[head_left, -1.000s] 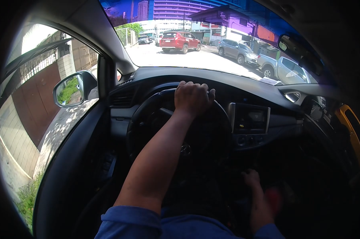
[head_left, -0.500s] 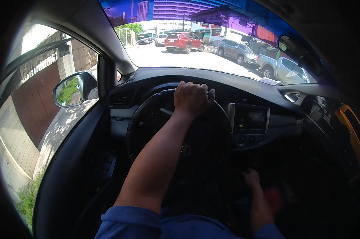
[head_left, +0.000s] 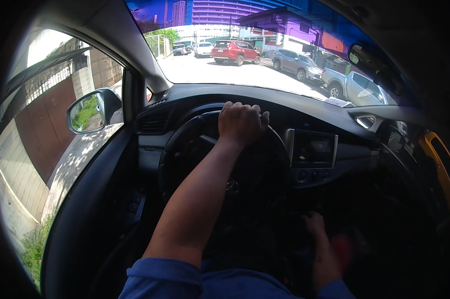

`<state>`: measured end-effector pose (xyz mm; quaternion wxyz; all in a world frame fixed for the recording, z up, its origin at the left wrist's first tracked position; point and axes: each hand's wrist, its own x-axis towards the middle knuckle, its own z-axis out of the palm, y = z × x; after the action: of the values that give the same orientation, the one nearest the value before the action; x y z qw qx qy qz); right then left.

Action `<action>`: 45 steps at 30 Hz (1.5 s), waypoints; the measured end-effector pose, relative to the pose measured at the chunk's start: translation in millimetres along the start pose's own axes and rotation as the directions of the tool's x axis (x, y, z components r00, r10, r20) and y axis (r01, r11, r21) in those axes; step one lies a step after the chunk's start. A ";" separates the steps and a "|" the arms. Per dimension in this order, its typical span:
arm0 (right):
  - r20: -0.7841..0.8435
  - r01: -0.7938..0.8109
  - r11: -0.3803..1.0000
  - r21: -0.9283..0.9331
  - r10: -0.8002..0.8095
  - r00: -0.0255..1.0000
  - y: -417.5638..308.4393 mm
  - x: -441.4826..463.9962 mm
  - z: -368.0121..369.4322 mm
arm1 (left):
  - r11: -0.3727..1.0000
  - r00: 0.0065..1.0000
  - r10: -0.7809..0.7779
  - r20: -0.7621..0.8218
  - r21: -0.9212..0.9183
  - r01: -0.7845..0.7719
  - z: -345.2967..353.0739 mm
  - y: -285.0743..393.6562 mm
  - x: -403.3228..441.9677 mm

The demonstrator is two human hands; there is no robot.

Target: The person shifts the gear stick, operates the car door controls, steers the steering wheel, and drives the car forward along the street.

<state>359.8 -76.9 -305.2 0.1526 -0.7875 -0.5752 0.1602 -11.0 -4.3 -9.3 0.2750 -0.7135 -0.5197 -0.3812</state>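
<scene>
My left hand [head_left: 241,122] is wrapped over the top of a black steering wheel [head_left: 200,121], with its knuckles toward the windshield. The left forearm crosses in front of the wheel's hub, partly covering it. Low on the right, in deep shadow, my right hand [head_left: 314,222] has its fingers curled beside the centre of the cabin. What those fingers are around is too dark to make out. Above the right hand, a display screen [head_left: 312,148] is set in the dashboard [head_left: 265,97].
Through the windshield, a red SUV [head_left: 236,52] and a white vehicle [head_left: 203,49] are on the road ahead. A grey SUV [head_left: 296,64] and a silver pickup [head_left: 357,84] stand at the right. A side mirror [head_left: 88,112] and a brown gate [head_left: 45,119] are at left.
The red SUV outside has shifted slightly to the right, and more of the white vehicle behind it shows. Both my hands and the steering wheel have stayed in place.
</scene>
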 end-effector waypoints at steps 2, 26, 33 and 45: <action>0.005 -0.009 1.000 -0.002 0.009 1.000 -0.5 -0.8 -1.1 | 1.000 1.000 -0.002 0.001 -0.005 0.002 0.7 -0.5 0.2; -0.059 0.006 1.000 0.005 -0.006 0.998 -6.1 -8.2 -4.4 | 1.000 1.000 -0.002 0.011 -0.010 0.002 0.1 -0.3 -0.1; -0.302 0.112 0.987 0.118 -0.071 0.951 4.0 -10.1 11.6 | 1.000 1.000 -0.005 -0.007 -0.004 0.005 1.1 -0.8 0.5; -0.395 0.165 0.980 -0.110 -0.196 0.898 -19.2 -31.9 54.5 | 1.000 1.000 -0.012 0.002 0.011 0.012 1.2 2.9 0.4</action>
<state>310.9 -98.7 -343.8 0.2532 -0.7520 -0.6072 -0.0418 -7.9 -4.1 -9.7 0.2763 -0.7092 -0.5262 -0.3791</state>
